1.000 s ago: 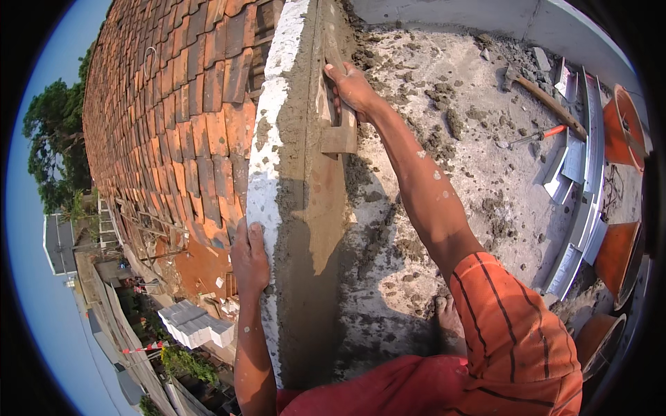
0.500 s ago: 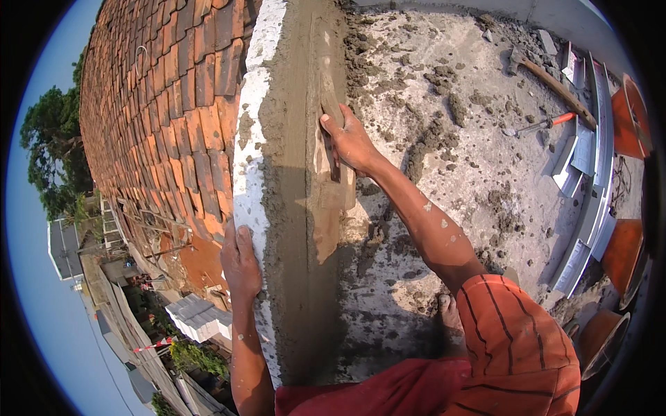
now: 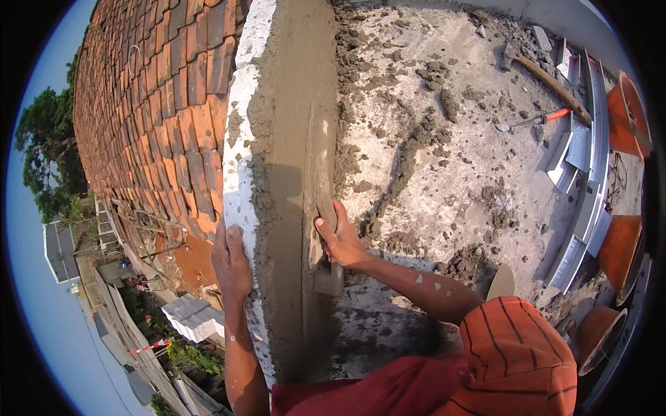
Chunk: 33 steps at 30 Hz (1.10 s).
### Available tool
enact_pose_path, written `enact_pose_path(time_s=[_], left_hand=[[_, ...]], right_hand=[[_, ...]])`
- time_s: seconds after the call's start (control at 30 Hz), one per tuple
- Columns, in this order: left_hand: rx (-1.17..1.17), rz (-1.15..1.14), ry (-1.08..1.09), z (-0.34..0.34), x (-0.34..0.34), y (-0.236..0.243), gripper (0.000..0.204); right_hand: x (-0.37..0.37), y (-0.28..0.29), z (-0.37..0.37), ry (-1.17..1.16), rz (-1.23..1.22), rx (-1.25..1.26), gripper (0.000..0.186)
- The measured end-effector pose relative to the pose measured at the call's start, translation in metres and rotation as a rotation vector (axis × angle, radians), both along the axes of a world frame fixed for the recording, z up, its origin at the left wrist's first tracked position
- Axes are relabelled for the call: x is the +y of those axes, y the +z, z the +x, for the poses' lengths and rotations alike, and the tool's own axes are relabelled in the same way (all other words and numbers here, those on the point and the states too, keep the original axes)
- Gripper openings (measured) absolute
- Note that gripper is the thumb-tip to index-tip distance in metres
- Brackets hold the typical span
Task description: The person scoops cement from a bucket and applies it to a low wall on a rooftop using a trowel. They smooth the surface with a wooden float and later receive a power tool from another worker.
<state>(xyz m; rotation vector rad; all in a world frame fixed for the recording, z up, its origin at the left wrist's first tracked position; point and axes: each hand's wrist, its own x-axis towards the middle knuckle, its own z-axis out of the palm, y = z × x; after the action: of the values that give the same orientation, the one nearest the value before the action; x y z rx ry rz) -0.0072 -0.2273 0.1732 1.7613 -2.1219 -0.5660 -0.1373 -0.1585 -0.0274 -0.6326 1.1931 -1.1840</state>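
My right hand (image 3: 340,239) grips the handle of a long wooden float (image 3: 323,163), its thumb lying on the near side. The float lies lengthwise along the right side of a band of wet grey mortar (image 3: 288,132) and is smeared with it. This mortar covers the top of a low wall with a white, spattered left edge (image 3: 239,149). On that white edge rests my left hand (image 3: 232,267), fingers stretched forward and holding nothing. The float's underside is hidden.
Mortar crumbs (image 3: 416,145) litter the rough floor on the right. Beyond them lie a wooden-handled hammer (image 3: 551,87), an orange-handled tool (image 3: 555,116), metal channels (image 3: 590,208) and orange buckets (image 3: 619,253). Left of the wall, a tiled roof (image 3: 156,104) slopes beside a drop.
My right hand has drawn the float toward me along the mortar, leaving a smoother surface behind. My left hand stays on the wall's white edge.
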Motion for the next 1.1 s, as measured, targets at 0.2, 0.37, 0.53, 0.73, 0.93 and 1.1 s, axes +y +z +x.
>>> enact_pose_path(time_s=[0.2,0.37,0.53,0.73,0.93,1.1], left_hand=[[-0.037,-0.011,0.038,0.001,0.002,-0.001,0.043],[-0.058,-0.037,0.006,-0.006,-0.003,-0.001,0.040],[-0.023,-0.041,0.050,0.003,0.001,-0.001,0.038],[0.031,-0.028,0.001,-0.008,-0.003,-0.002,0.039],[-0.065,-0.058,0.037,0.005,-0.004,-0.004,0.043],[-0.054,-0.059,0.067,-0.001,0.000,0.000,0.043]], right_hand=[[-0.142,0.030,-0.123,-0.050,0.015,-0.042,0.076],[-0.202,0.033,-0.183,-0.099,-0.038,-0.051,0.068],[-0.164,0.041,-0.131,-0.087,-0.046,-0.048,0.067],[-0.206,0.031,-0.188,-0.108,-0.038,-0.086,0.066],[-0.226,0.049,-0.189,-0.131,-0.121,-0.052,0.066],[-0.218,0.112,-0.185,-0.138,-0.250,0.033,0.059]])
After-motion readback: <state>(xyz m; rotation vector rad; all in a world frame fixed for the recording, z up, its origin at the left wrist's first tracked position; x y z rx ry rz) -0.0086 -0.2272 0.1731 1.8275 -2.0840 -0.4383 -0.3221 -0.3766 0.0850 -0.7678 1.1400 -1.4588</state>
